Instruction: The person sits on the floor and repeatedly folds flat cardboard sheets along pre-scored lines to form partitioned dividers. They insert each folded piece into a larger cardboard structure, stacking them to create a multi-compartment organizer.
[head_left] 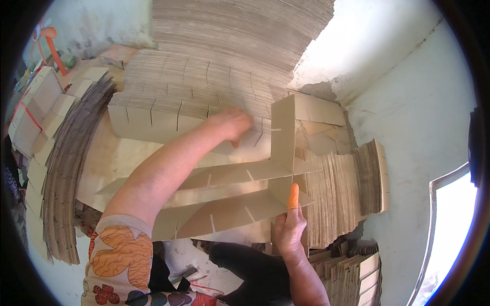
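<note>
A partly joined cardboard divider (pixel 229 206) of slotted strips lies across the front of the work surface, with one tall piece (pixel 283 133) standing upright at its right end. My right hand (pixel 291 227) is closed on this end, its thumb in an orange finger cover pointing up along the joint; the other fingers are mostly hidden. Farther away, my left hand (pixel 232 124) is at the front edge of a long row of slotted cardboard strips (pixel 163 115). Its fingers are curled and slightly blurred, with an orange-covered tip pointing down. What they grip is hidden.
Stacked cardboard sheets (pixel 229 30) rise behind the row. A curved stack of strips (pixel 76 168) stands at left, and more strips (pixel 332 196) stand packed at right. Bundled cardboard pieces (pixel 365 275) sit low at right, beside the pale wall (pixel 408 132). An orange object (pixel 53 48) is far left.
</note>
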The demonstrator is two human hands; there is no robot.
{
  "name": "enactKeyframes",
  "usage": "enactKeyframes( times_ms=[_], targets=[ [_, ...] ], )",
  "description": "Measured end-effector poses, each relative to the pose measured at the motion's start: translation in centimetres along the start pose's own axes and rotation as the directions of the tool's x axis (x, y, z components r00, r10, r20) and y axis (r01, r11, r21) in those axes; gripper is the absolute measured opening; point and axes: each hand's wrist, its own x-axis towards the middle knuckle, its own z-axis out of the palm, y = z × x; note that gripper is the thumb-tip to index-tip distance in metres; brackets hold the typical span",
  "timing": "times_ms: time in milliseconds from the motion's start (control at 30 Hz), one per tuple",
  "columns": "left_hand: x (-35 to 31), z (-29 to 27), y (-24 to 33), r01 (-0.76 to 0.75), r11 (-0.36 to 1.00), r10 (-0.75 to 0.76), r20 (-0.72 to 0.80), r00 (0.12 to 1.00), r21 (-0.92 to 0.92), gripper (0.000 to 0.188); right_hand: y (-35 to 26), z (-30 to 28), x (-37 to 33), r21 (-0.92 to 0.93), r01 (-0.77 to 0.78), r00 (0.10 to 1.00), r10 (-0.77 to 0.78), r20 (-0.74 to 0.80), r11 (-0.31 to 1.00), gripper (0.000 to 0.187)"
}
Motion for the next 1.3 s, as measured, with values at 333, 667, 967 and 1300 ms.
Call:
enactKeyframes(
  times_ms=[333, 667, 967, 1300],
  targets=[
    [-0.4, 3.7, 1.0, 0.026, 0.991, 0.035, -0.444, 0.895, 0.13, 0.029, 1.3, -0.1, 0.2, -0.028, 0.126, 0.992, -0.127, -0.024, 0.992, 0.079],
    [-1.0, 4.0, 0.6, 0.022, 0.998, 0.011, -0.515, 0.857, 0.058, 0.016, 0.0, -1.1, -0.2, 0.038, -0.025, 0.998, 0.023, 0.052, 0.999, 0.062],
    [-1.1, 4.0, -0.3, -0.117, 0.959, 0.266, -0.682, 0.682, 0.257, 0.02, 0.6, -0.9, -0.3, 0.031, 0.063, 0.998, -0.063, 0.004, 0.998, 0.073],
    [-1.2, 3.0, -0.9, -0.122, 0.983, 0.179, -0.572, 0.8, 0.137, 0.008, 0.1, -0.8, -0.3, 0.063, 0.037, 0.997, -0.041, 0.062, 0.997, 0.065]
  ],
)
